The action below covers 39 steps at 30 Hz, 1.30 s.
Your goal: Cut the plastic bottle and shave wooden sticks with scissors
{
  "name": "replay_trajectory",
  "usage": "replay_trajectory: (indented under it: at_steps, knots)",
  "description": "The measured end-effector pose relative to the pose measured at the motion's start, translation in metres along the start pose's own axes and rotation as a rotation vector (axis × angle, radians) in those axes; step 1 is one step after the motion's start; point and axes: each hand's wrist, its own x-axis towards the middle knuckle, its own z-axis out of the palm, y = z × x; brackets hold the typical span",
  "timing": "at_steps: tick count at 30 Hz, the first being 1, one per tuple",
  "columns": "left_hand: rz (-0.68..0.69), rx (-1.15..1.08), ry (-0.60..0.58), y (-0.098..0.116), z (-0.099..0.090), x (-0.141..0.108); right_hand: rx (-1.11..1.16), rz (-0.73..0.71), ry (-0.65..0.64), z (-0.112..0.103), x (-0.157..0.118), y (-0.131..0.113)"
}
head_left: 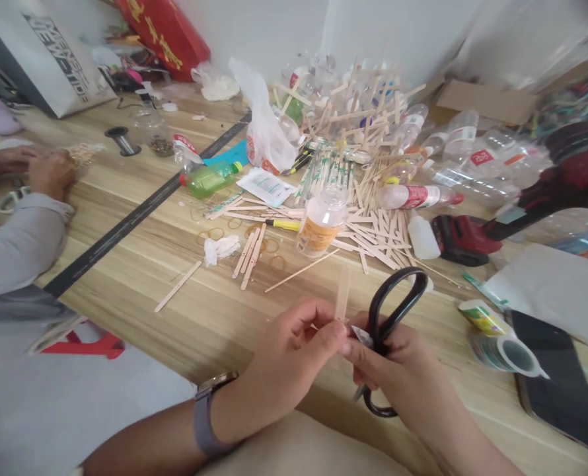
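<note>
Right hand [403, 367] grips black loop-handled metal scissors [381, 334], perhaps to avoid laying them down; left hand [281, 360] pinches a flat, pale wooden stick [342, 297], probably for steadiness.

Open table [219, 330] is stretching left of the person's hands [291, 354], with one loose stick [178, 286] lying in the way. Straight ahead, a plastic jar [318, 231] is standing at the front of a heap of sticks [376, 237], blocking a low pass. To the right, a tape roll [497, 356] and a phone [561, 390] are crowding the near side, while a power tool [465, 239] is looming beyond.
</note>
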Motion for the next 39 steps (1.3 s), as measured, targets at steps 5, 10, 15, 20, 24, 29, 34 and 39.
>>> replay_trajectory:
  at_steps: [5,10,15,20,24,29,34,39]
  knots:
    - [-0.034,0.320,0.092,0.010,0.000,-0.010,-0.379,-0.424,0.208,-0.012,-0.006,0.000]
    - [-0.014,0.608,0.065,0.020,0.004,-0.018,-0.989,-0.918,0.320,-0.030,-0.010,-0.009]
    - [0.004,0.721,0.045,0.026,0.005,-0.022,-1.303,-1.106,0.362,-0.032,-0.007,-0.011]
    - [0.044,0.773,0.031,0.027,0.004,-0.024,-1.394,-1.176,0.393,-0.033,-0.006,-0.016]
    - [0.041,0.800,0.032,0.027,0.005,-0.025,-1.438,-1.229,0.361,-0.037,-0.006,-0.019]
    - [0.041,0.805,0.021,0.026,0.006,-0.025,-1.449,-1.246,0.334,-0.042,-0.006,-0.015]
    - [0.054,0.811,0.012,0.026,0.007,-0.025,-1.429,-1.204,0.329,-0.044,-0.006,-0.011]
    - [0.065,0.857,-0.007,0.026,0.007,-0.024,-1.467,-1.257,0.290,-0.045,-0.006,-0.019]
